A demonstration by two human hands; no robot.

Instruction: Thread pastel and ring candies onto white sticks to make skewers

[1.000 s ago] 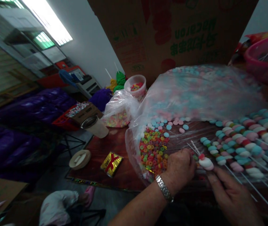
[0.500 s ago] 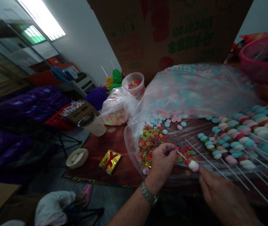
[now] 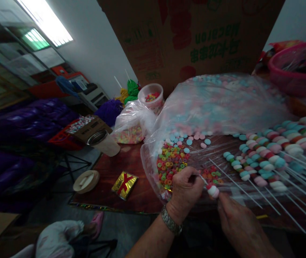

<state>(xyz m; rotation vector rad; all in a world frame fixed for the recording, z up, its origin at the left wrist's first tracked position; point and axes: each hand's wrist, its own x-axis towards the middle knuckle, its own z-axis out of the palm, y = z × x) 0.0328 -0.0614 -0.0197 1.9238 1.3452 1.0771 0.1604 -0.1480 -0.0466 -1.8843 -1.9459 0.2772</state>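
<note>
My right hand is closed around the lower part of a white skewer, just below a pink and white marshmallow with a red piece above it. The skewer slants up to the left. At its upper end the fingertips of my left hand are pinched together; what is between them is hidden. Under and beside my hands lie red, orange and green gummy rings on clear plastic. A bigger heap of gummy rings sits to the left. A bare white skewer lies to the right.
Finished marshmallow skewers are piled at right. Behind, a large clear bag holds pastel marshmallows, before a cardboard box. A pink basin stands back right. At left are a gold packet, round container and translucent jug.
My right hand and the skewer have shifted slightly left and down, so the marshmallow sits closer to my left hand. My left fingers stay pinched at the skewer's upper end.
</note>
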